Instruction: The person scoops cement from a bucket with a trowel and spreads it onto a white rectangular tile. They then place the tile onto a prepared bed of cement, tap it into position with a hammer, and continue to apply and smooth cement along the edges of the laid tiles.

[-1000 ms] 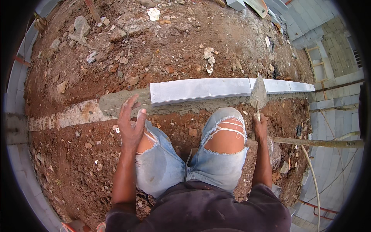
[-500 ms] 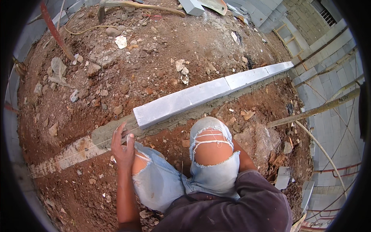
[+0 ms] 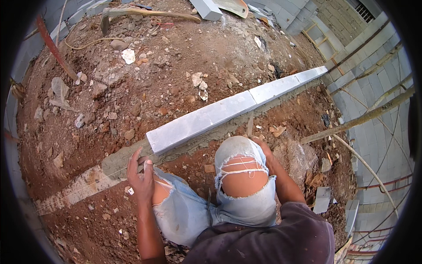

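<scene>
My left hand (image 3: 141,176) hovers by the near end of a row of pale grey blocks (image 3: 200,119), thumb and fingers apart and empty. A thin string line (image 3: 83,186) runs past its fingertips to the block end. Under the row lies a bed of wet grey mortar (image 3: 125,157), which spreads beyond the last block. My right hand (image 3: 260,147) is beyond my right knee, its fingers partly hidden. It grips a narrow, mortar-coloured blade (image 3: 250,124), which looks like a trowel seen edge-on, pointing toward the row.
A pale concrete strip (image 3: 72,189) continues left of the mortar. Rubble and stones (image 3: 200,83) lie on the brown soil. A hoe-like tool (image 3: 151,13) lies at the back. A wooden pole (image 3: 360,118) slants down from the block wall (image 3: 382,145) at right.
My right hand has come out from behind the knee, with the trowel-like blade now showing. My left hand stays by the block end. The view has shifted slightly.
</scene>
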`<action>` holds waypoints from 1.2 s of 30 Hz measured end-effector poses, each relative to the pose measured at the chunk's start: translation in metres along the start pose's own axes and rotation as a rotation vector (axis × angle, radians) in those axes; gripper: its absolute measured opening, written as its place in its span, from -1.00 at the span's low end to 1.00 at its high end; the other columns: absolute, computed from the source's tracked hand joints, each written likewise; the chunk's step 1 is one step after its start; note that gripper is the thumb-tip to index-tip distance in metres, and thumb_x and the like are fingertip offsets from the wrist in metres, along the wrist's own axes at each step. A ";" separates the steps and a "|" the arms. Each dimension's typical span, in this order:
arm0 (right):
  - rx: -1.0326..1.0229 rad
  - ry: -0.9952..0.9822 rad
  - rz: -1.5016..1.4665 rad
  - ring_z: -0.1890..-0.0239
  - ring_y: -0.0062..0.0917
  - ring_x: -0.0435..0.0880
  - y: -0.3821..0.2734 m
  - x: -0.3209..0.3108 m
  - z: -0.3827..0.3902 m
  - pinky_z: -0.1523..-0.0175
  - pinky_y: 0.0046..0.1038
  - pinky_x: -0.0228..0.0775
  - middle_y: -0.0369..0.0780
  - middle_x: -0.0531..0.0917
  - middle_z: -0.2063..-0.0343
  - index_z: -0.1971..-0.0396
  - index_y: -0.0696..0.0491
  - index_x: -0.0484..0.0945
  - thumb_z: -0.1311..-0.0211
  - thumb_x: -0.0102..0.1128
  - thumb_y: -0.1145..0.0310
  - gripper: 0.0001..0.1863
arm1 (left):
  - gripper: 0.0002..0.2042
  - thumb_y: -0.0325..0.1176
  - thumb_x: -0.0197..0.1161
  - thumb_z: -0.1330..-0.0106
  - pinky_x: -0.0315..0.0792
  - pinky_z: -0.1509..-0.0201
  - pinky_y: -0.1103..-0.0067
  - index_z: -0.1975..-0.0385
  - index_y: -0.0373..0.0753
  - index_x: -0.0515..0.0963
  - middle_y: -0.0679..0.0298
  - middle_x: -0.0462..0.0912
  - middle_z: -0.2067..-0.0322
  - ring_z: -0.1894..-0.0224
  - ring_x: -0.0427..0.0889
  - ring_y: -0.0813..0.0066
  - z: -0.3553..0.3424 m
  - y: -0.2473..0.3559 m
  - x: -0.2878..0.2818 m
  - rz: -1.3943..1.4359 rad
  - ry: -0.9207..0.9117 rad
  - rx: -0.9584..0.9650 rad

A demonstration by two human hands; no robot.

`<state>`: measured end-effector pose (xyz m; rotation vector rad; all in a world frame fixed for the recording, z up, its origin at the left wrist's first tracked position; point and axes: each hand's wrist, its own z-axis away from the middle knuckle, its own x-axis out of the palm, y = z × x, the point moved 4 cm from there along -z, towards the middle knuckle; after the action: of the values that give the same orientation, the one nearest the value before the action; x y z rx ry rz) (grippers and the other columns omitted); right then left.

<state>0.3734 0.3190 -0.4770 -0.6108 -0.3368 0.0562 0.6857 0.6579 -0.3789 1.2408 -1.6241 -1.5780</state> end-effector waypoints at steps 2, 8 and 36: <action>-0.091 0.025 0.036 0.54 -0.53 0.59 -0.029 -0.088 -0.031 0.44 -0.47 0.56 -0.26 0.61 0.49 0.13 0.05 0.53 -0.45 0.02 0.28 -0.81 | -0.59 -0.51 0.23 -0.33 0.50 -0.05 0.49 -0.20 -0.34 0.50 0.12 0.60 -0.03 0.06 0.64 0.38 -0.003 0.001 0.012 0.070 -0.012 0.011; -0.442 0.159 0.559 0.55 -0.62 0.54 -0.145 -0.073 0.032 0.54 -0.53 0.42 -0.32 0.58 0.48 0.02 0.05 0.59 -0.49 0.07 0.18 -0.71 | -0.58 -0.44 0.24 -0.35 0.50 -0.12 0.45 -0.20 -0.38 0.48 0.07 0.59 -0.10 -0.01 0.66 0.34 -0.010 0.006 0.030 0.187 0.044 -0.054; -0.781 -0.903 2.469 0.14 -0.14 0.72 -0.289 0.113 -0.409 0.03 -0.11 0.55 -0.14 0.74 0.19 -0.07 -0.11 0.55 -0.19 0.29 0.06 -0.53 | -0.32 0.12 0.18 -0.42 0.40 -0.28 0.22 -0.31 -0.34 0.40 -0.04 0.51 -0.23 -0.19 0.52 0.05 0.200 0.051 -0.018 -0.962 0.619 -1.148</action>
<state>0.6004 -0.1272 -0.5923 -1.4174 -0.2462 2.7364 0.5056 0.7590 -0.3571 1.5578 0.4153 -1.8361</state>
